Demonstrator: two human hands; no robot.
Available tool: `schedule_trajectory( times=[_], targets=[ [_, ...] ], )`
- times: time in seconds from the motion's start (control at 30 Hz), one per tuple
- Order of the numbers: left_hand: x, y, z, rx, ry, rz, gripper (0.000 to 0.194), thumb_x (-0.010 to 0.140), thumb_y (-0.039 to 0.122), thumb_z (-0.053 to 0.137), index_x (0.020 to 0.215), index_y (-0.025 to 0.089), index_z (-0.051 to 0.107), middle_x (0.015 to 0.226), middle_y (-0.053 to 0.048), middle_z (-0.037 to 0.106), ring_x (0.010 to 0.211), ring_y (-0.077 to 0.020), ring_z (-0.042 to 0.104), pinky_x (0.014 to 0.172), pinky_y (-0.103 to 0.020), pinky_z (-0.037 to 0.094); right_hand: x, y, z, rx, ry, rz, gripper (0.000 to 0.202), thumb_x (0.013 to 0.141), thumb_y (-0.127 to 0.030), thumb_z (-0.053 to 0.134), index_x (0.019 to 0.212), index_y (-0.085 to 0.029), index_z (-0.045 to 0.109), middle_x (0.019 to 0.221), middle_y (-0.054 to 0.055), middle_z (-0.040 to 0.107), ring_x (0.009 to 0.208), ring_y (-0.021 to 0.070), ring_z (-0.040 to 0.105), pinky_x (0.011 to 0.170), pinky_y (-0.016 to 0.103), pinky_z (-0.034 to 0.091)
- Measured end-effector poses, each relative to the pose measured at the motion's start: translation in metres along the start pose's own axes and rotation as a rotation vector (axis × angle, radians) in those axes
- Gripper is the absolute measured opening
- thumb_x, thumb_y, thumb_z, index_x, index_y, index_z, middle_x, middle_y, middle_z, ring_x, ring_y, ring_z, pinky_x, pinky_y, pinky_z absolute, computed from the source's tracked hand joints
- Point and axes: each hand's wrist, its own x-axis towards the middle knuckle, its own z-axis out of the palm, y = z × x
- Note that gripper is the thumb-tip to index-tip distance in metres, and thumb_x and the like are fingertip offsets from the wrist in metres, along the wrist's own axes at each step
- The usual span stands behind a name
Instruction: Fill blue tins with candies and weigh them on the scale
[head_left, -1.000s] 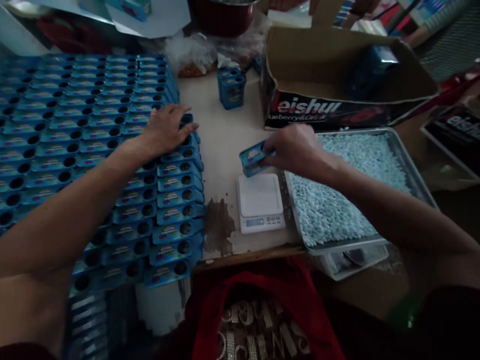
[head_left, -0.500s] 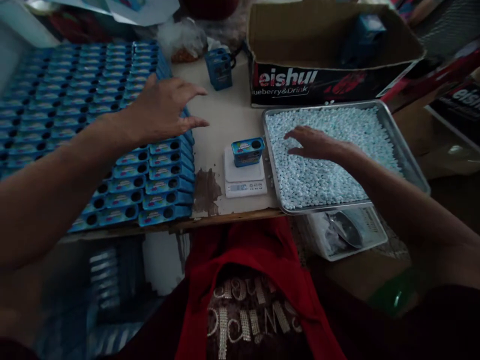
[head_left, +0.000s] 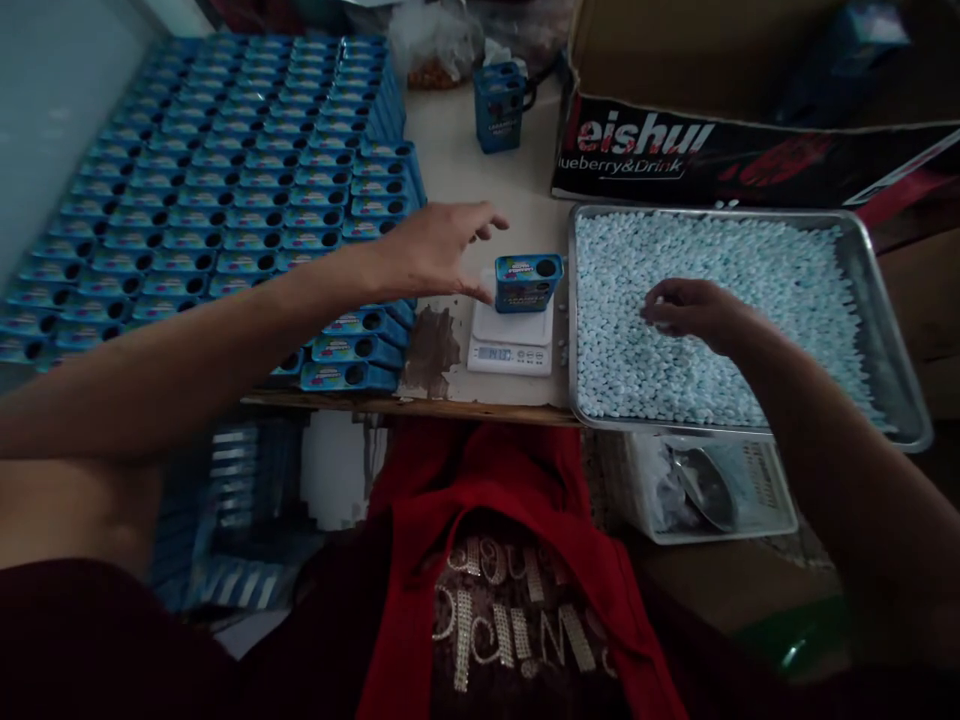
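On a white digital scale [head_left: 511, 358] stands a small blue box [head_left: 529, 284] with a dark round hole in its top. My left hand [head_left: 450, 245] is open just left of the box, thumb and fingers apart, thumb close to its side. Over a metal tray [head_left: 573, 300] of small pale blue-white candy pellets [head_left: 757, 270], my right hand [head_left: 694, 308] has its fingers curled together, with a few pellets showing at the fingertips. The scale's display is lit, its digits hard to read.
Rows of blue boxes [head_left: 217, 200] cover the table's left side. Another blue box [head_left: 499, 108] stands at the back beside a clear bag [head_left: 435, 45]. An open carton [head_left: 637, 160] sits behind the tray. Below it, a white container [head_left: 765, 490] holds a metal scoop [head_left: 703, 485].
My left hand has come right and down to beside the box on the scale. My right hand's fingers have closed over the pellets. The camera view has shifted.
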Motion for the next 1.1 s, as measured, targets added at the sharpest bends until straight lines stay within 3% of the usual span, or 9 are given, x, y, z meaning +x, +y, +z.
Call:
schedule_trajectory(
  times=[0.13,0.23,0.33,0.43,0.57,0.7,0.83,0.93,1.1],
  targets=[
    [0.004,-0.014,0.032,-0.101,0.0,-0.041,0.095,0.063,0.046,0.113,0.142,0.023,0.067,0.133,-0.014,0.078,0.129,-0.0416,0.076,0.108,-0.052,0.063,0.002,-0.007,0.004,0.501,0.043,0.175,0.029,0.07,-0.028,0.096,0.081,-0.025,0.07,0.076,0.001,0.063,0.063,0.0128,0.053,0.052,0.027,0.038],
    [0.006,-0.016,0.048,-0.18,0.026,-0.042,0.088,0.062,0.038,0.111,0.137,0.023,0.067,0.132,-0.012,0.078,0.124,-0.0363,0.076,0.103,-0.047,0.064,0.004,-0.008,0.012,0.612,0.088,0.197,0.034,0.068,-0.021,0.101,0.085,-0.025,0.072,0.08,0.002,0.071,0.068,0.0135,0.062,0.055,0.025,0.048],
    [0.008,-0.016,0.06,-0.214,0.079,-0.02,0.074,0.067,0.034,0.106,0.129,0.024,0.068,0.129,-0.009,0.079,0.121,-0.0313,0.076,0.102,-0.042,0.063,0.004,-0.003,0.019,0.466,0.002,0.137,0.043,0.063,-0.021,0.108,0.089,-0.024,0.074,0.076,0.001,0.07,0.066,0.0128,0.063,0.057,0.025,0.052],
    [0.012,-0.015,0.068,-0.228,0.159,-0.005,0.057,0.073,0.032,0.101,0.12,0.023,0.07,0.121,-0.007,0.079,0.115,-0.0286,0.076,0.096,-0.039,0.062,0.003,-0.004,0.023,0.265,-0.079,0.102,0.045,0.063,-0.034,0.111,0.089,-0.024,0.076,0.06,-0.004,0.059,0.053,0.0107,0.049,0.048,0.025,0.037],
    [0.024,-0.003,0.069,-0.217,0.24,0.066,0.042,0.078,0.033,0.095,0.113,0.022,0.075,0.109,-0.005,0.08,0.102,-0.0262,0.075,0.09,-0.038,0.061,-0.007,-0.035,0.022,0.087,-0.08,0.018,0.037,0.072,-0.042,0.106,0.09,-0.025,0.079,0.062,-0.001,0.061,0.053,0.0121,0.046,0.05,0.029,0.034],
    [0.044,0.025,0.063,-0.208,0.23,0.2,0.038,0.081,0.04,0.094,0.112,0.023,0.08,0.105,-0.005,0.082,0.102,-0.0273,0.077,0.089,-0.037,0.062,-0.021,-0.086,0.005,-0.145,-0.046,-0.194,0.02,0.089,-0.037,0.091,0.105,-0.026,0.085,0.07,-0.001,0.066,0.061,0.0153,0.057,0.059,0.032,0.045],
    [0.061,0.051,0.068,-0.224,0.178,0.255,0.039,0.083,0.04,0.093,0.116,0.022,0.082,0.105,-0.006,0.084,0.099,-0.0269,0.078,0.086,-0.037,0.061,-0.028,-0.12,-0.017,-0.567,0.026,-0.401,0.02,0.095,-0.03,0.083,0.114,-0.028,0.089,0.08,-0.002,0.072,0.076,0.0175,0.067,0.076,0.032,0.049],
    [0.07,0.062,0.081,-0.243,0.138,0.268,0.042,0.082,0.04,0.093,0.118,0.022,0.082,0.104,-0.005,0.084,0.094,-0.0253,0.078,0.085,-0.036,0.061,-0.029,-0.124,-0.027,-0.783,0.007,-0.46,0.023,0.095,-0.022,0.081,0.114,-0.029,0.092,0.084,-0.002,0.075,0.086,0.0198,0.071,0.084,0.033,0.048],
    [0.081,0.071,0.101,-0.28,0.094,0.28,0.043,0.081,0.037,0.095,0.119,0.022,0.083,0.102,-0.004,0.085,0.092,-0.0243,0.077,0.083,-0.035,0.059,-0.032,-0.115,-0.034,-0.808,-0.03,-0.448,0.024,0.097,-0.026,0.083,0.119,-0.031,0.093,0.098,0.0,0.082,0.104,0.0264,0.077,0.096,0.038,0.051]
  ],
)
